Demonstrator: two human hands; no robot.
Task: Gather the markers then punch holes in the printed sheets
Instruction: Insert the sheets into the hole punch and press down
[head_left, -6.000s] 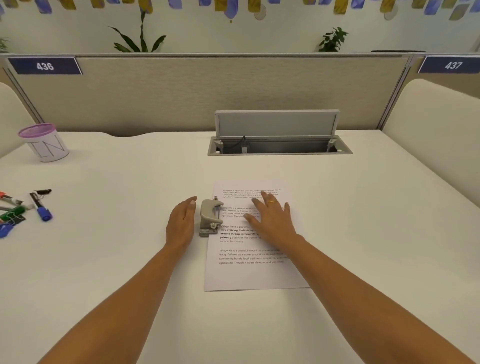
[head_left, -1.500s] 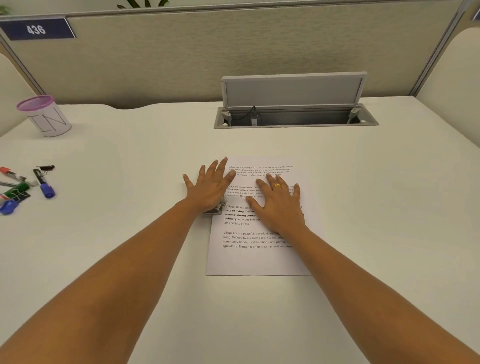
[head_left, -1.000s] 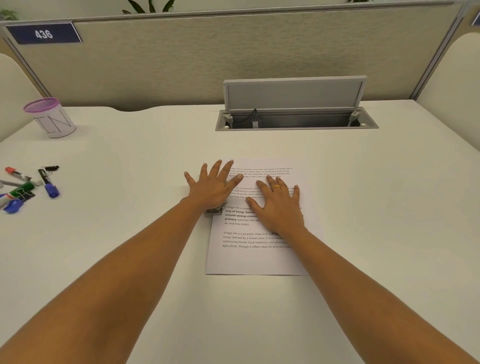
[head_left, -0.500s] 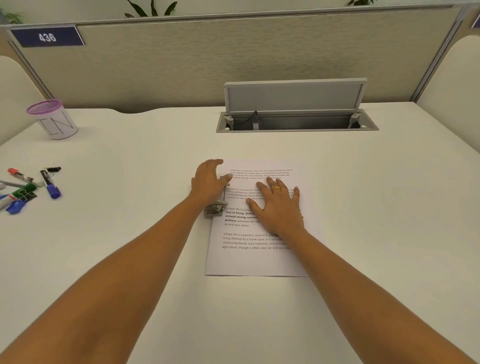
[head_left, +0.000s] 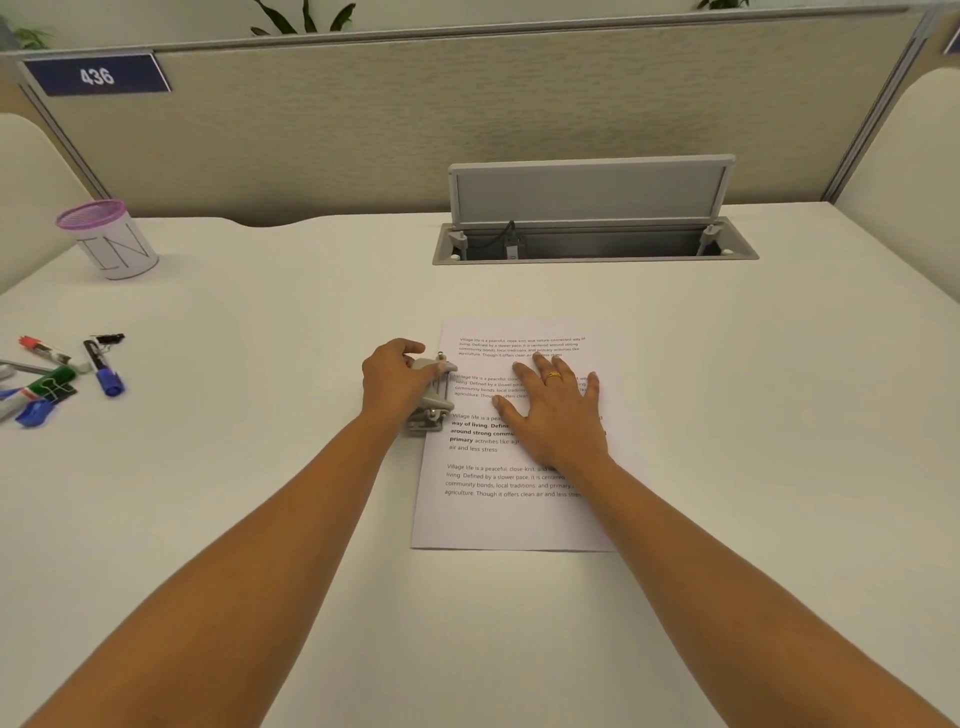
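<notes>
Head view: a white desk (head_left: 260, 493) seen from above, with both bare forearms reaching in from 6 o'clock.
Left hand: the left hand (head_left: 393, 382) sits at the desk's centre, its fingers (head_left: 402, 347) curled over the top of a small grey metal hole punch (head_left: 435, 404) and gripping it.
Right hand: the right hand (head_left: 558, 415) lies palm down on the stack of white printed sheets (head_left: 514, 519), fingers straight and spread, holding nothing; a gold ring (head_left: 553, 375) shows on one finger.
Hole punch: it stands on the desk at the left long edge of the sheets, at 9 o'clock from the right hand, its mouth towards the paper; whether the edge is inside the slot cannot be told.
Printed sheets: they lie flat just right of centre, the black text facing up, with the short edges at 12 and 6 o'clock.
Markers: a loose cluster of coloured markers (head_left: 49, 376) with red, green, blue and black parts lies at 9 o'clock near the left frame edge, well apart from the sheets.
Cup: a white cup with a purple mesh rim (head_left: 111, 244) stands upright at 10 o'clock, beyond the markers.
Hatch: a grey cable hatch (head_left: 595, 244) is sunk in the desk at 12 o'clock from the sheets, its lid (head_left: 589, 189) raised.
Partition: a beige divider panel (head_left: 415, 119) runs along the far edge, with a blue sign reading 436 (head_left: 97, 76) at 11 o'clock.
</notes>
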